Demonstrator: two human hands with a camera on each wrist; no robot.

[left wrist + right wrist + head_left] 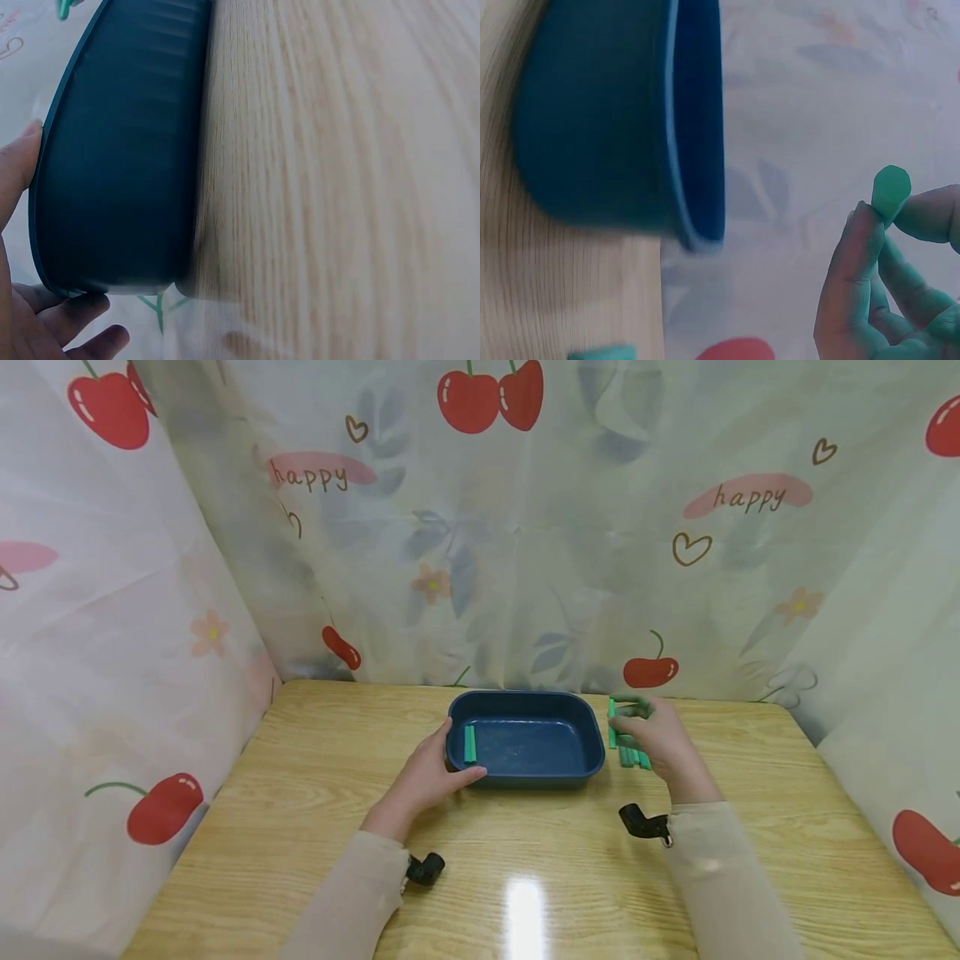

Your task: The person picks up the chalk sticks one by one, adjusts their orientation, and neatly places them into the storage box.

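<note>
A dark blue rectangular tub (pixel 536 782) stands on the table, its near and left walls large in the left wrist view. My left hand (pixel 431 768) grips its left end, with the thumb on the near rim and the fingers against the outer end wall. Two green sticks (pixel 470 745) lie side by side inside the tub at the left. Just beyond the tub's right end, my right hand (pixel 667 743) pinches another green stick (pixel 892 187) between thumb and fingertips, raised above the table. Below that hand lie several green sticks (pixel 628 758), partly hidden by it.
The wood-grain table (pixel 525 852) ends at a printed cloth (pixel 517 568) that hangs behind and on both sides. A black wrist camera (pixel 426 869) is strapped to the left sleeve, and another black camera (pixel 641 821) to the right one.
</note>
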